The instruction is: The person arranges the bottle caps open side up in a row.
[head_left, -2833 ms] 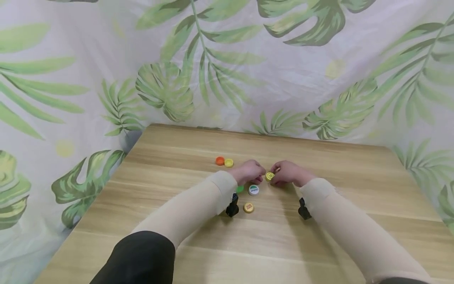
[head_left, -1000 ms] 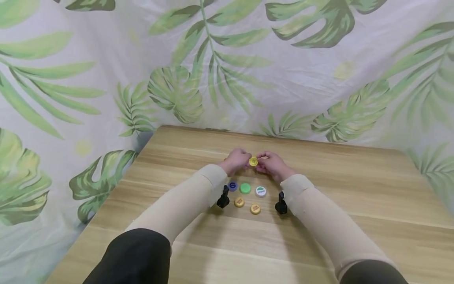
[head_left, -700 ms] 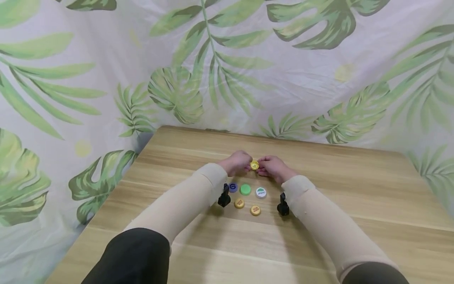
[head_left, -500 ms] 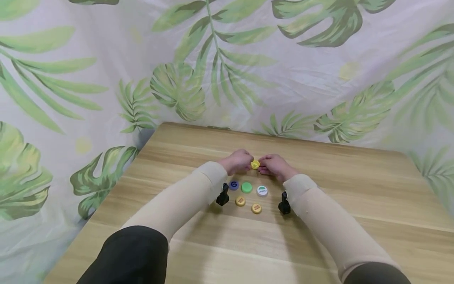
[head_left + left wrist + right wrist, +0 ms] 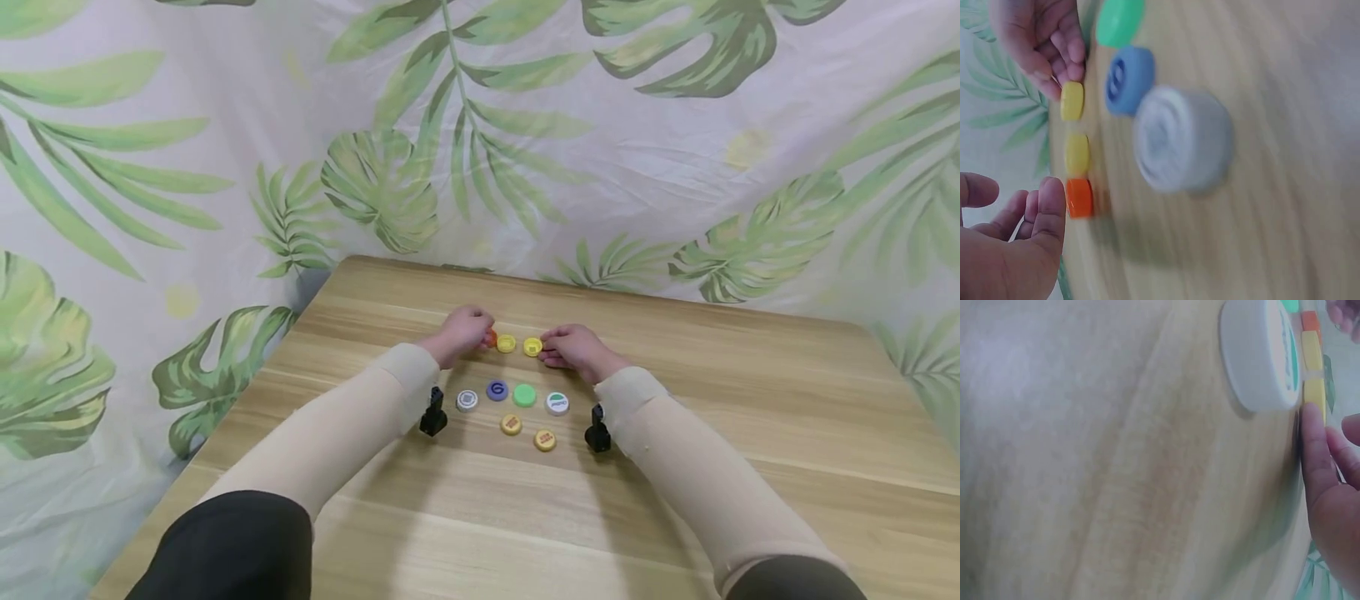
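My left hand (image 5: 461,331) is beside an orange bottle cap (image 5: 1079,198), its fingertips right at the cap's edge and the thumb held apart from the fingers. A yellow bottle cap (image 5: 506,343) lies hollow side up just right of the orange one. Further right is a second yellow cap (image 5: 532,347), also hollow side up on the table. My right hand (image 5: 576,348) touches this cap's right edge with nearly straight fingertips, as the right wrist view shows. The three caps form a row along the far part of the table.
Nearer the body a row of caps lies on the wooden table (image 5: 675,467): grey-white (image 5: 467,401), blue (image 5: 497,390), green (image 5: 524,395) and white with green print (image 5: 557,404). Two golden caps (image 5: 511,425) lie in front. A leaf-patterned cloth (image 5: 480,150) hangs behind.
The right yellow cap, earlier between both hands, now lies at the row's right end. My left hand has left it and moved left to the orange cap, uncovering the other yellow and grey-white caps.
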`<action>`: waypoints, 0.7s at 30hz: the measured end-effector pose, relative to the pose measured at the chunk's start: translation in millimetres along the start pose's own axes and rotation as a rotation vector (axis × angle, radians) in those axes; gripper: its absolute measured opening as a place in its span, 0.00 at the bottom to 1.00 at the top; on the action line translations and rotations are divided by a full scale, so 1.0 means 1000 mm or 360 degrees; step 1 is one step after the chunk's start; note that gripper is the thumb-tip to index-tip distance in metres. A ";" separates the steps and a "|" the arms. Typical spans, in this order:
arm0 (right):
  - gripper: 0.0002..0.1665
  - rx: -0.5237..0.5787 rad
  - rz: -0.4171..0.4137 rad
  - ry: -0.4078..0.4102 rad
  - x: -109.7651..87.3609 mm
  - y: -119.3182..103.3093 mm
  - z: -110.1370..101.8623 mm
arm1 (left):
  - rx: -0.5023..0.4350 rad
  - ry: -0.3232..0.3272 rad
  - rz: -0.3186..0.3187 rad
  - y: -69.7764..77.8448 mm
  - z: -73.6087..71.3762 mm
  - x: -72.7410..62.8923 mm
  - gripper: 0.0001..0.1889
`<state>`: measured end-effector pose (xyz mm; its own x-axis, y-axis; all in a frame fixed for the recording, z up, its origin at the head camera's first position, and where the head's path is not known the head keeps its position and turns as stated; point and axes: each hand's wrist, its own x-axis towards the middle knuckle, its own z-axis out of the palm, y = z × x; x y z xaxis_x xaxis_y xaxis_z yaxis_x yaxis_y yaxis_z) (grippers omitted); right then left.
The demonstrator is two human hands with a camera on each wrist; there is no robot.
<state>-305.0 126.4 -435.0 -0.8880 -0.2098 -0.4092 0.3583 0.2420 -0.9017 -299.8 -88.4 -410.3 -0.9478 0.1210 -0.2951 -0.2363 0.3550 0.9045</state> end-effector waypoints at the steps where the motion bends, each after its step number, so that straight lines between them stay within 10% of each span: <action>1: 0.19 0.0004 -0.0007 -0.0013 0.000 0.000 0.001 | -0.0006 -0.0001 -0.0008 -0.003 -0.004 -0.001 0.20; 21: 0.16 -0.0147 0.0011 -0.0062 -0.008 0.000 0.009 | 0.0176 -0.0317 -0.0113 -0.026 -0.018 -0.023 0.12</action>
<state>-294.8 119.6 -433.3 -0.8731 -0.2438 -0.4221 0.3348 0.3295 -0.8828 -275.5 -117.6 -421.7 -0.8661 0.2684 -0.4216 -0.2658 0.4671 0.8433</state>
